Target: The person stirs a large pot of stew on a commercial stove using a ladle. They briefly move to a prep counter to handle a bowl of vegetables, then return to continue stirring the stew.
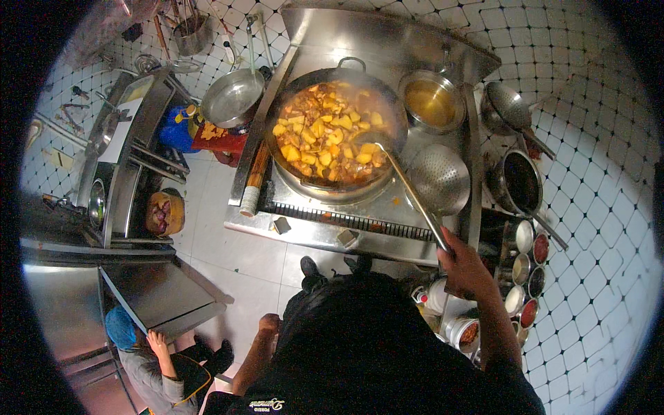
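My right hand [467, 262] grips the handle end of a long metal ladle [417, 199]. The ladle's bowl rests in a large black wok [280, 171] at the middle of the stove. Chunks of potato and smaller browned pieces in reddish sauce form a stew [327, 135] in the wok, with steam rising at its right side. My left hand [270, 324] hangs by my left side, away from the stove, its fingers curled with nothing visible in them.
Right of the wok are a pot of yellowish liquid [433, 104] and a perforated strainer [438, 179]. A bamboo wok brush [255, 187] lies at its left. Seasoning containers [524, 236] line the right. A co-worker in a blue cap [120, 327] touches an open metal door [166, 290] at lower left.
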### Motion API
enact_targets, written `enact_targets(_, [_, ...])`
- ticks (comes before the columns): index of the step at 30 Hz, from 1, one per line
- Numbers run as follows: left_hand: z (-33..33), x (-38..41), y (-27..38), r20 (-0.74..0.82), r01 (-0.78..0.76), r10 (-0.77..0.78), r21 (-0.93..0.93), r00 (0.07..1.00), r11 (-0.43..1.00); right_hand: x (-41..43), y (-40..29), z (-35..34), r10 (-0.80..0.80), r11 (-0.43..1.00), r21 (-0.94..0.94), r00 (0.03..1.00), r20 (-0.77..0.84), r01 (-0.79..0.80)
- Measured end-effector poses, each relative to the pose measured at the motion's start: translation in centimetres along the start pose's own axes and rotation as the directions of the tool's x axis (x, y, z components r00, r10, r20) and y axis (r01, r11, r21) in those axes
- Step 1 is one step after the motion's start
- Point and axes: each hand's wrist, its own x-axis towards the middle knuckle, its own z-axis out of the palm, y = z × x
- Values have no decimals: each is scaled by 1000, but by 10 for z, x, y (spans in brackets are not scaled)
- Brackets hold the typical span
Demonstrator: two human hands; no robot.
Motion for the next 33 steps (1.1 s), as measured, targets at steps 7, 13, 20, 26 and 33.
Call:
enact_targets(7, [-7, -21, 11, -31, 73, -68, 201, 997, 977, -7, -24, -8, -71, 995, -78, 997, -43, 68])
enact_targets(13, [13, -3, -16, -25, -110, 133, 423, 991, 899, -25, -10, 1, 101, 991, 78, 991, 82, -107])
enact_targets(20, [0, -14, -13, -47, -116, 112, -74, 993, 991, 2, -14, 14, 31, 923, 378, 993, 117, -73])
enact_targets(26, [-11, -16, 2, 4, 60, -70, -577, 998, 814, 12, -30, 31, -10, 852, 522, 995, 102, -45])
enact_targets(33, [5, -18, -9, -43, 42, -55, -269, 998, 962, 12, -25, 46, -76, 869, 493, 975, 207, -37])
